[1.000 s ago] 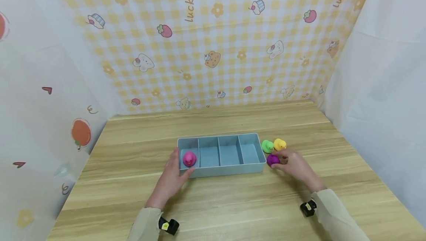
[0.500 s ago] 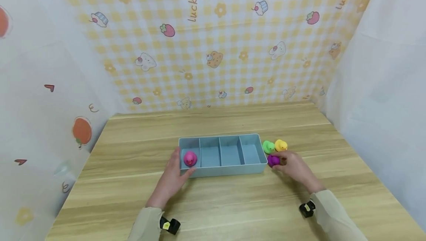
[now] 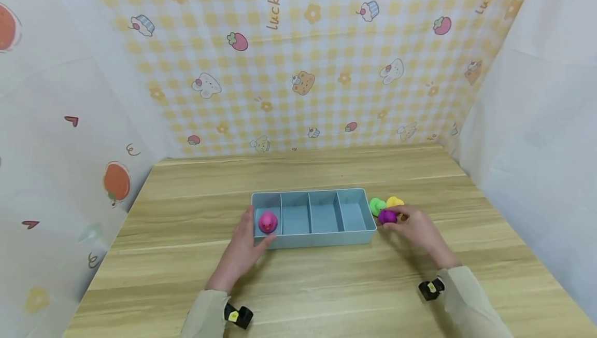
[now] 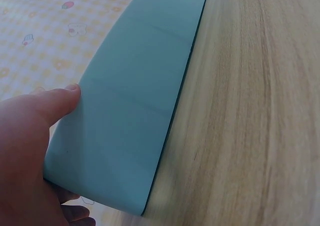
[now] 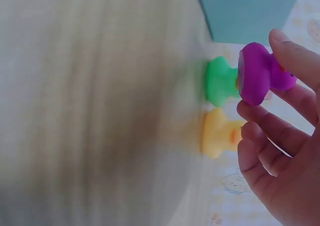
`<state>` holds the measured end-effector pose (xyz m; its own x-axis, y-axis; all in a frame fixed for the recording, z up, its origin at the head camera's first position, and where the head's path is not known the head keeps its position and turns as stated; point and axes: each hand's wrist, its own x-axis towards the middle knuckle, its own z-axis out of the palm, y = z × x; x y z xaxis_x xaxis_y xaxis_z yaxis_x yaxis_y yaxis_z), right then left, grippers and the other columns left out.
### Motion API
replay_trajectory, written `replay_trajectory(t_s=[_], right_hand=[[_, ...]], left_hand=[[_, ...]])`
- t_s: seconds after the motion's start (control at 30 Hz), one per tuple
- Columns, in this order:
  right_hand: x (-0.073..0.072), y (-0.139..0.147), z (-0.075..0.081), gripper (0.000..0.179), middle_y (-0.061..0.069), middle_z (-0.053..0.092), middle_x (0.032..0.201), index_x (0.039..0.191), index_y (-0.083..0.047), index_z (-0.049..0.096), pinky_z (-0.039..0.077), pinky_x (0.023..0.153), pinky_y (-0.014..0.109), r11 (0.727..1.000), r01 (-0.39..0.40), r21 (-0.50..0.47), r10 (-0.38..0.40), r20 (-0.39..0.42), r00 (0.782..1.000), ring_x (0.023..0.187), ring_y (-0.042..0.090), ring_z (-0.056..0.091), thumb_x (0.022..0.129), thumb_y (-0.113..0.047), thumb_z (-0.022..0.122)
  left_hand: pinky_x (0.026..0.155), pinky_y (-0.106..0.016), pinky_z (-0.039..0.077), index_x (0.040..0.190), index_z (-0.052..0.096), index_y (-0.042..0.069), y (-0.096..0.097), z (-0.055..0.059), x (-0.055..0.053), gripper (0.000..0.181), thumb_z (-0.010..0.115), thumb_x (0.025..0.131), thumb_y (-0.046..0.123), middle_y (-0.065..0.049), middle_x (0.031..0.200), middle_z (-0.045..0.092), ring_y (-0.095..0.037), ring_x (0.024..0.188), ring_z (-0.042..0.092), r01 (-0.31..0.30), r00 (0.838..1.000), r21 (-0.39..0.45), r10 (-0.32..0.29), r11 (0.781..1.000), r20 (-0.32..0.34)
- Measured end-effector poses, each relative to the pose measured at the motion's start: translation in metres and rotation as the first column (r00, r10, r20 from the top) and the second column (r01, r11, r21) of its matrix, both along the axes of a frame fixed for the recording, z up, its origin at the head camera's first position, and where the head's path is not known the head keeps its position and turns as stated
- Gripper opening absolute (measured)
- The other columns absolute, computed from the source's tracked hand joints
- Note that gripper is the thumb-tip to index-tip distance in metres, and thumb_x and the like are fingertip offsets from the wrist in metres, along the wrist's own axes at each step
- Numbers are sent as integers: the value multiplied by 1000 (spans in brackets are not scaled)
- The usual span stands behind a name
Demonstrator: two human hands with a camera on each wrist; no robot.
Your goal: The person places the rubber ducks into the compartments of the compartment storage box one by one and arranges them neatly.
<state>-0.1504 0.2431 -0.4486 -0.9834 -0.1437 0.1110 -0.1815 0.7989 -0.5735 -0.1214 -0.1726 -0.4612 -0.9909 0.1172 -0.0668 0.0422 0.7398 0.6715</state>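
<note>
A blue box [image 3: 298, 241] with a row of open compartments stands on the wooden table. My left hand [image 3: 240, 247] grips its left end; in the left wrist view the thumb [image 4: 65, 100] lies on the rim and the fingers bend round the end wall. A pink rubber duck [image 3: 268, 222] sits in the leftmost compartment. Off the box's right end, my right hand [image 3: 415, 229] pinches a purple rubber duck [image 5: 256, 75] between thumb and fingers, its base raised off the table. Behind it are a green rubber duck [image 5: 220, 81] and a yellow rubber duck [image 5: 216, 133], the yellow one partly hidden in the head view.
The wooden table [image 3: 326, 286] reaches to a checked cloth backdrop [image 3: 280, 58] behind. White cloth sides [image 3: 531, 120] hang at left and right. Black wrist cameras [image 3: 239, 316] are strapped on both forearms.
My right hand has lifted the purple duck off the table, slightly up and to the right, so that it now overlaps the green duck's edge. The left hand stays on the box.
</note>
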Motion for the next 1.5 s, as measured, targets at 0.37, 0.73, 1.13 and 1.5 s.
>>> replay_trajectory(t_s=[0.37, 0.73, 1.13, 1.5], right_hand=[[-8, -9, 20, 42, 16, 69, 105, 112, -4, 70, 48, 69, 31, 1000, 7, -4, -7, -69, 998, 86, 28, 59, 78, -27, 79], [-13, -28, 25, 42, 15, 69, 109, 109, -7, 71, 51, 75, 39, 1000, -7, -15, 6, -106, 994, 93, 29, 60, 76, -31, 80], [-16, -62, 32, 40, 10, 69, 103, 107, -9, 72, 46, 67, 30, 996, -60, -64, 54, -88, 995, 85, 23, 56, 76, -31, 81], [-17, -94, 28, 34, 2, 68, 92, 103, -11, 73, 45, 68, 29, 986, -144, -90, 132, -130, 983, 84, 26, 57, 75, -27, 82]], left_hand=[[112, -58, 24, 154, 0, 8, 1, 4, -1, 96, 60, 91, 47, -17, 160, 7, -40, 145, 14, -4, 1000, -8, 4, 1000, 9], [112, -58, 24, 154, 2, 8, 1, 3, 2, 95, 61, 90, 46, -16, 160, 7, -39, 146, 14, -11, 1000, -1, 11, 1000, 6], [111, -58, 24, 154, 1, 8, 1, 4, 1, 97, 60, 90, 50, -17, 160, 8, -40, 145, 13, -11, 1000, -1, 11, 1000, 18], [111, -59, 24, 154, 1, 8, 1, 4, 3, 95, 60, 91, 48, -17, 160, 8, -40, 145, 13, -6, 1000, 4, 5, 1000, 15]])
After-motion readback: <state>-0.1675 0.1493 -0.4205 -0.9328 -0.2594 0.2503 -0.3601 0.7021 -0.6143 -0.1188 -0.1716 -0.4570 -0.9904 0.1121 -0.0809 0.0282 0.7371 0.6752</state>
